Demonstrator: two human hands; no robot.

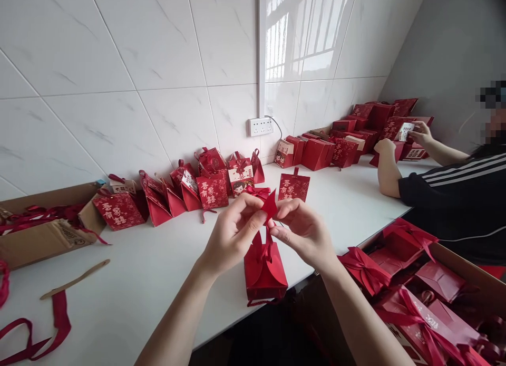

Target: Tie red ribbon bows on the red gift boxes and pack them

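A small red gift box [265, 273] stands at the front edge of the white table, its ribbon rising from the top. Above it, my left hand [239, 226] pinches the red ribbon [270, 206] between thumb and fingers. My right hand [304, 231] meets it from the other side, with thumb and index finger closed around the lower part of the same ribbon. Just behind my hands stand a red box with white characters [294, 186] and a box with a cartoon figure [240, 179].
Several red boxes [213, 191] line the wall. At the left lie a carton of ribbons [35, 247], a wooden stick [77, 279] and loose ribbon [61, 318]. A carton of finished boxes [470, 273] is at lower right. Another person's hands [421, 134] hold a card at far right.
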